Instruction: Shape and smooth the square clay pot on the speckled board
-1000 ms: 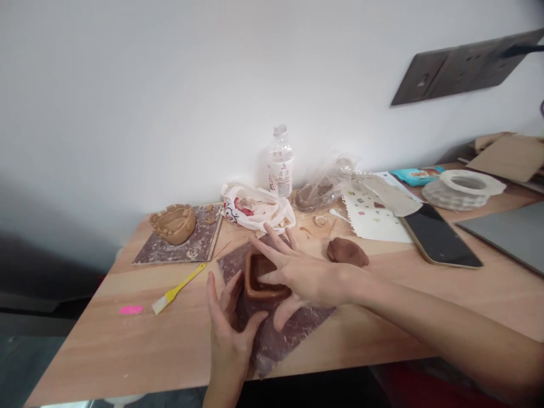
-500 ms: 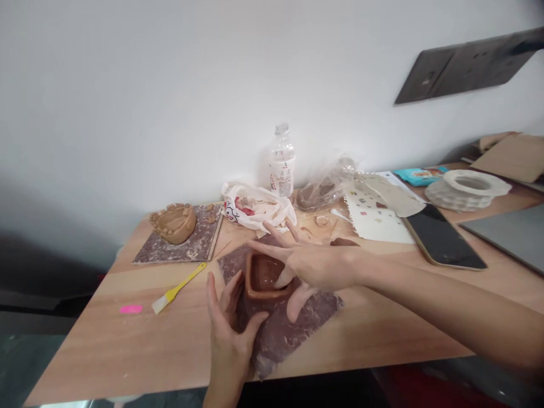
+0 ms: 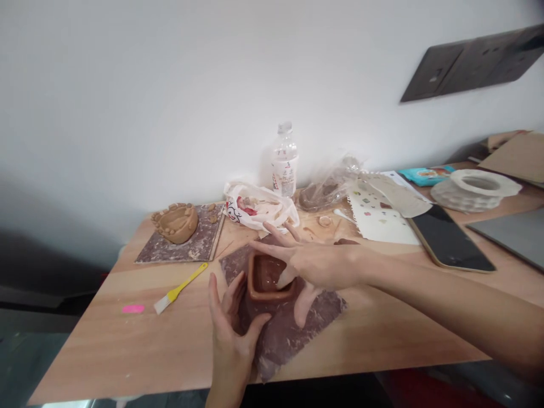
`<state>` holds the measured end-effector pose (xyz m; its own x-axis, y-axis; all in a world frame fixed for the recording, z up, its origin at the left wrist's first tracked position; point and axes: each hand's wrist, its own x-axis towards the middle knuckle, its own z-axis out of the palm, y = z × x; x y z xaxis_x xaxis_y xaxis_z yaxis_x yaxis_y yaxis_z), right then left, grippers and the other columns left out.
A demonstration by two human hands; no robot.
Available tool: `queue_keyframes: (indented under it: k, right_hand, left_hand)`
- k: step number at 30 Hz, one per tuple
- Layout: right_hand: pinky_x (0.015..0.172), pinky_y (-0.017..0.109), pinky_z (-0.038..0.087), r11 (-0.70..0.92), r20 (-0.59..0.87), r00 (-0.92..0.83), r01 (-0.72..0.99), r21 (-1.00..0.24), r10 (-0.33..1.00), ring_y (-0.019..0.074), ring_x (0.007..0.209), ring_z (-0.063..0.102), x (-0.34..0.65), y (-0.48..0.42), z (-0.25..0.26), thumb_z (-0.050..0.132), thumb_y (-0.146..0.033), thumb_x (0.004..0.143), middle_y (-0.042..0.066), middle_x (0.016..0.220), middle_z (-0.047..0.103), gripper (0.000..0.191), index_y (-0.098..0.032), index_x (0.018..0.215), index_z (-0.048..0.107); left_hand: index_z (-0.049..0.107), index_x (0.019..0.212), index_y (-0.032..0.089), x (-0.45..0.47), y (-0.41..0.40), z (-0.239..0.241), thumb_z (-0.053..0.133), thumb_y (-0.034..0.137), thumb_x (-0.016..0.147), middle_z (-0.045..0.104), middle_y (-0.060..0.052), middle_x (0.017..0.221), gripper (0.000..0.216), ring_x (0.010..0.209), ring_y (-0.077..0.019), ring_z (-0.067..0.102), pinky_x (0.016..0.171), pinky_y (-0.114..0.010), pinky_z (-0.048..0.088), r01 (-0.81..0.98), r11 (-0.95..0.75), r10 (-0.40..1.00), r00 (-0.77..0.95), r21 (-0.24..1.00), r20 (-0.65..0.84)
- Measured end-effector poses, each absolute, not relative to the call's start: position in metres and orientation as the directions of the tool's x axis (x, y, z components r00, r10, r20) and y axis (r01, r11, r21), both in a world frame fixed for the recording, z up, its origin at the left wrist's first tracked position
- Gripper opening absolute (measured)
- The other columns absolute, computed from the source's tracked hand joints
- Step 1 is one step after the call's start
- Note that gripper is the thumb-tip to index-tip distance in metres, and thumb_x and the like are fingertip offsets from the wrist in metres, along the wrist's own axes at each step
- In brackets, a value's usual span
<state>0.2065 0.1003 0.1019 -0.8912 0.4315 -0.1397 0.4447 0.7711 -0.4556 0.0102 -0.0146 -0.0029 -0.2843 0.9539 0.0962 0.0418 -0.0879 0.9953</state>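
Note:
A square brown clay pot [image 3: 272, 296] with a wet, glossy inside stands on a dark, clay-smeared board [image 3: 289, 340]. My left hand [image 3: 236, 326] curves around its near left side, thumb and fingers spread; whether the fingertips touch the wall is hard to tell. Over the pot's right side is my right hand [image 3: 312, 263], with one finger bent down inside against the wall. Its other fingers stretch out above the far rim, and the thumb hangs outside on the right. The hand hides the pot's right and far walls.
Left lie a yellow brush [image 3: 181, 289], a pink slip [image 3: 133, 309] and a clay bowl [image 3: 176, 224] on a second board. Behind stand a plastic bottle [image 3: 284, 161], a white bag [image 3: 259, 209] and wrapped clay [image 3: 318, 195]. Right are a phone [image 3: 453, 238] and a white ring-shaped vessel [image 3: 471, 195].
The view has shifted slightly, so everything sits a little further right. My right thumb has moved a little down and outward; both hands otherwise keep their places at the pot.

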Motion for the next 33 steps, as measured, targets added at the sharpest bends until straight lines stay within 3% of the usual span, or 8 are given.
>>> queue_keyframes:
  k: [8,12,14,16,19,22,29,33]
  right_hand:
    - [0.119,0.056,0.019,0.769,-0.132,-0.89,0.445,-0.459,0.437,0.0398,0.149,-0.01,0.208,0.104,0.115,0.076,-0.061,0.071,-0.007,0.164,0.015,0.037,-0.026,0.082,0.08]
    - [0.116,0.067,0.011,0.801,-0.102,-0.86,0.504,-0.323,0.5,0.0489,0.146,-0.012,0.201,0.096,0.116,0.077,-0.069,0.063,0.008,0.166,0.001,0.061,-0.014,0.09,0.079]
    - [0.112,0.073,0.006,0.812,-0.119,-0.842,0.539,-0.222,0.526,0.0526,0.145,-0.01,0.196,0.089,0.114,0.075,-0.073,0.062,0.021,0.163,0.006,0.074,-0.007,0.094,0.077]
    - [0.111,0.075,0.005,0.818,-0.134,-0.83,0.558,-0.144,0.542,0.0526,0.145,-0.007,0.193,0.08,0.112,0.072,-0.071,0.067,0.027,0.16,0.015,0.072,-0.005,0.095,0.076]
    - [0.111,0.075,0.009,0.82,-0.137,-0.823,0.565,-0.091,0.552,0.0497,0.147,-0.001,0.19,0.069,0.11,0.067,-0.064,0.079,0.024,0.159,0.023,0.057,-0.009,0.089,0.078]
    - [0.11,0.075,0.015,0.816,-0.155,-0.819,0.569,-0.102,0.552,0.0503,0.147,0.003,0.19,0.065,0.111,0.064,-0.065,0.08,0.022,0.159,0.025,0.056,-0.011,0.083,0.078]
    - [0.114,0.071,0.012,0.765,-0.185,-0.825,0.565,-0.308,0.534,0.0505,0.147,-0.002,0.19,0.074,0.113,0.064,-0.071,0.076,0.017,0.163,0.016,0.063,-0.01,0.088,0.078]
    - [0.112,0.074,0.005,0.75,-0.075,-0.774,0.63,-0.201,0.629,0.0522,0.146,-0.006,0.19,0.077,0.104,0.058,-0.075,0.078,0.018,0.164,0.007,0.073,-0.007,0.098,0.077]
  left_hand:
    - [0.006,0.154,0.038,0.009,-0.015,-0.003,0.079,0.027,0.074,0.059,-0.009,0.139,0.109,0.131,-0.0254,0.055,0.105,-0.041,0.049,0.044,-0.082,0.953,-0.288,0.996,0.091]
    - [0.005,0.154,0.037,0.008,-0.014,-0.005,0.08,0.028,0.073,0.06,-0.01,0.138,0.111,0.13,-0.0262,0.056,0.106,-0.043,0.049,0.052,-0.082,0.952,-0.29,0.995,0.094]
    - [0.005,0.155,0.037,0.008,-0.014,-0.007,0.08,0.028,0.073,0.06,-0.01,0.139,0.111,0.131,-0.0265,0.056,0.107,-0.044,0.048,0.055,-0.09,0.952,-0.288,0.994,0.102]
    - [0.006,0.155,0.036,0.008,-0.014,-0.008,0.08,0.029,0.074,0.059,-0.01,0.14,0.11,0.132,-0.0268,0.055,0.107,-0.044,0.048,0.055,-0.103,0.952,-0.285,0.993,0.115]
    - [0.005,0.155,0.036,0.008,-0.015,-0.009,0.08,0.028,0.074,0.058,-0.011,0.14,0.11,0.132,-0.0269,0.054,0.105,-0.043,0.049,0.041,-0.113,0.953,-0.278,0.993,0.12]
    - [0.004,0.155,0.037,0.009,-0.015,-0.008,0.079,0.028,0.074,0.058,-0.011,0.14,0.111,0.132,-0.0269,0.055,0.105,-0.042,0.05,0.02,-0.117,0.955,-0.272,0.993,0.118]
    - [0.004,0.155,0.037,0.008,-0.015,-0.007,0.078,0.028,0.076,0.057,-0.011,0.142,0.109,0.133,-0.0266,0.054,0.106,-0.043,0.048,-0.008,-0.138,0.957,-0.26,0.99,0.131]
    - [0.003,0.155,0.036,0.009,-0.015,-0.006,0.079,0.029,0.074,0.057,-0.012,0.141,0.111,0.133,-0.0278,0.054,0.107,-0.045,0.047,-0.01,-0.136,0.958,-0.256,0.991,0.129]
